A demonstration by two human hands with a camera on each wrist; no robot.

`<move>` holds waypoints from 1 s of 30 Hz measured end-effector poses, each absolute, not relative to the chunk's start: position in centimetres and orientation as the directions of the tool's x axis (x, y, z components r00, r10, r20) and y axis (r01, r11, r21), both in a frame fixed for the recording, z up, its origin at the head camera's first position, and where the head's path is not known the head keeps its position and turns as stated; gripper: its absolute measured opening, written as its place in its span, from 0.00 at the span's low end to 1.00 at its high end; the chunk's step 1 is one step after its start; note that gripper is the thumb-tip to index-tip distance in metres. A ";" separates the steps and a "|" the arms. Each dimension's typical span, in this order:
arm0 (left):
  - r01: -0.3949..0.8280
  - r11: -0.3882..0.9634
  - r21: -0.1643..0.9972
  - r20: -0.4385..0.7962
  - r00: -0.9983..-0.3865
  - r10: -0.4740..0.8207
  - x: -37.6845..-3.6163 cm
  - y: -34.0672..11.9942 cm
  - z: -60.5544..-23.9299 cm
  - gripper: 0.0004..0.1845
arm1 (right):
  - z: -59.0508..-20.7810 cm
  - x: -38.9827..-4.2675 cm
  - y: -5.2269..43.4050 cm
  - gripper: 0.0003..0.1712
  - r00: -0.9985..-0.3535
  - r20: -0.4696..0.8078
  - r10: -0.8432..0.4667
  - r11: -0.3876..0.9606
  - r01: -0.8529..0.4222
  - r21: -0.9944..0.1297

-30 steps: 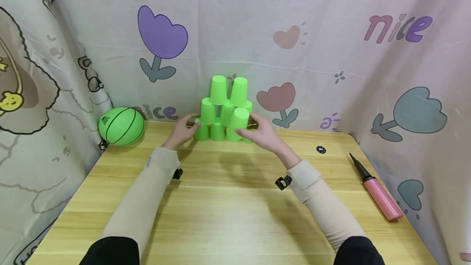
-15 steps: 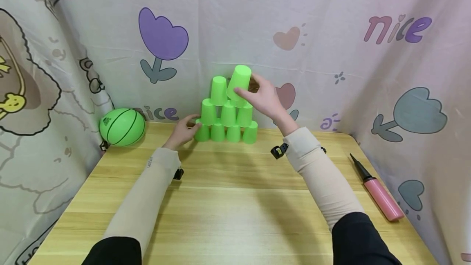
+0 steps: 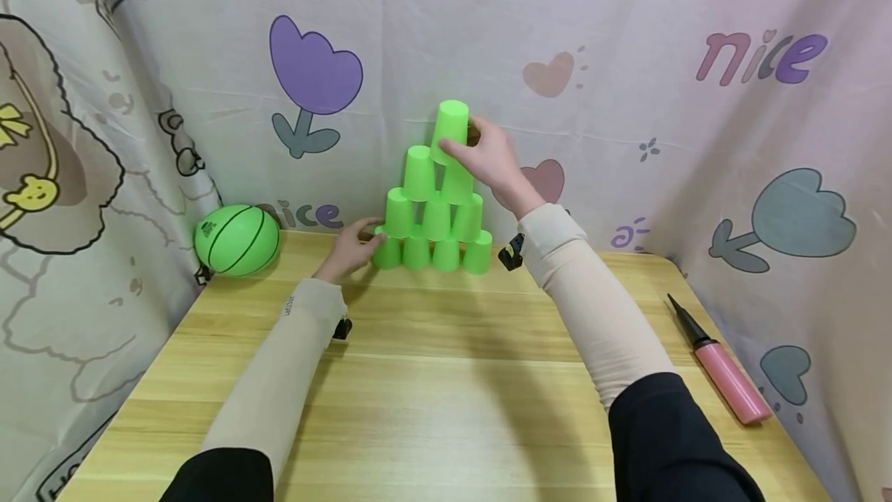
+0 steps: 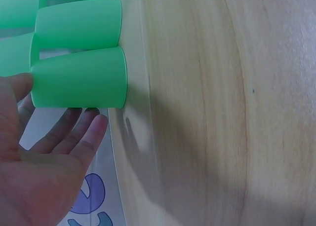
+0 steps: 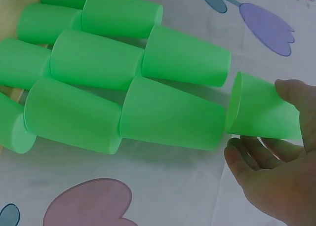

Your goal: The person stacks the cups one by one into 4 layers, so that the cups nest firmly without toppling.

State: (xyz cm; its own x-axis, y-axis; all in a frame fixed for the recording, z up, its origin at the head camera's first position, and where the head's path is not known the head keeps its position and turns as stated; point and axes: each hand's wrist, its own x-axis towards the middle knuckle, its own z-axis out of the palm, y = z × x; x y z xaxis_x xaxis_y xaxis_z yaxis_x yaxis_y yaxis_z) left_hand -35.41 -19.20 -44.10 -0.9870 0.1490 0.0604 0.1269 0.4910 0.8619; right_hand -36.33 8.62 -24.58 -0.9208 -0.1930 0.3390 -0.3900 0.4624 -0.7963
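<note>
At the back of the table, upside-down green plastic cups (image 3: pixel 436 221) stand in a stepped pyramid. My right hand (image 3: pixel 491 161) pinches the topmost cup (image 3: pixel 451 130) between thumb and fingers, at the upper row's level. In the right wrist view this held cup (image 5: pixel 261 107) has its rim very close to the base of the cup (image 5: pixel 173 115) beneath; contact is hard to tell. Low on the left side, my left hand (image 3: pixel 350 249) rests by the bottom corner cup (image 4: pixel 79 80). Its thumb touches that cup near its top, while the loosely extended fingers lie beside it.
A green ball (image 3: pixel 238 240) with black lines sits at the table's back left corner. On the right edge lies a pink hand pump (image 3: pixel 732 382) with a black nozzle. A printed curtain (image 3: pixel 592 22) hangs directly behind the cups.
My right hand has raised a cup from in front of the lower rows up to the pyramid's top. The left hand has stayed by the bottom corner cup.
</note>
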 end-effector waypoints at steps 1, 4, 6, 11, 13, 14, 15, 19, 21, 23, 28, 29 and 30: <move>0.125 0.490 0.863 0.059 -0.987 0.146 -35.4 -19.2 -44.1 0.30 | -24.5 -36.5 8.5 0.24 -0.923 0.334 -0.192 0.472 -0.385 -0.793; 0.118 0.490 0.864 0.055 -0.989 0.140 -35.4 -19.2 -44.1 0.30 | -24.3 -37.0 8.2 0.22 -0.930 0.319 -0.185 0.513 -0.368 -0.776; 0.118 0.491 0.863 0.056 -0.989 0.139 -35.4 -19.2 -44.1 0.30 | -24.2 -37.2 8.0 0.21 -0.934 0.308 -0.180 0.535 -0.355 -0.767; 0.120 0.496 0.860 0.055 -0.988 0.144 -35.4 -19.1 -44.1 0.30 | -24.0 -37.7 7.7 0.24 -0.940 0.294 -0.175 0.556 -0.341 -0.758; 0.120 0.493 0.862 0.055 -0.988 0.144 -35.4 -19.1 -44.2 0.30 | -24.0 -37.9 7.5 0.24 -0.937 0.301 -0.177 0.565 -0.347 -0.748; 0.121 0.493 0.862 0.056 -0.988 0.144 -35.5 -19.2 -44.2 0.30 | -24.0 -38.0 7.4 0.24 -0.934 0.308 -0.180 0.570 -0.354 -0.741; 0.125 0.494 0.860 0.059 -0.987 0.148 -35.5 -19.2 -44.2 0.30 | -24.0 -38.1 7.4 0.24 -0.931 0.316 -0.184 0.576 -0.362 -0.732; 0.134 0.498 0.857 0.065 -0.986 0.153 -35.5 -19.2 -44.2 0.30 | -24.2 -38.2 7.2 0.23 -0.917 0.352 -0.189 0.608 -0.390 -0.691; 0.139 0.500 0.855 0.070 -0.986 0.154 -35.5 -19.2 -44.2 0.29 | -24.3 -38.3 7.1 0.24 -0.912 0.363 -0.188 0.617 -0.398 -0.679; 0.140 0.501 0.854 0.073 -0.986 0.151 -35.4 -19.2 -44.1 0.29 | -24.4 -38.3 7.0 0.25 -0.910 0.370 -0.187 0.619 -0.402 -0.675; 0.143 0.503 0.852 0.077 -0.986 0.151 -35.4 -19.2 -44.0 0.29 | -24.5 -38.5 6.9 0.26 -0.906 0.382 -0.182 0.625 -0.406 -0.667; 0.141 0.501 0.854 0.075 -0.986 0.150 -35.3 -19.2 -44.0 0.29 | -24.5 -38.6 6.9 0.26 -0.906 0.383 -0.180 0.626 -0.406 -0.666; 0.140 0.502 0.854 0.074 -0.986 0.149 -35.3 -19.2 -43.9 0.29 | -24.5 -38.6 6.9 0.26 -0.906 0.384 -0.179 0.627 -0.406 -0.665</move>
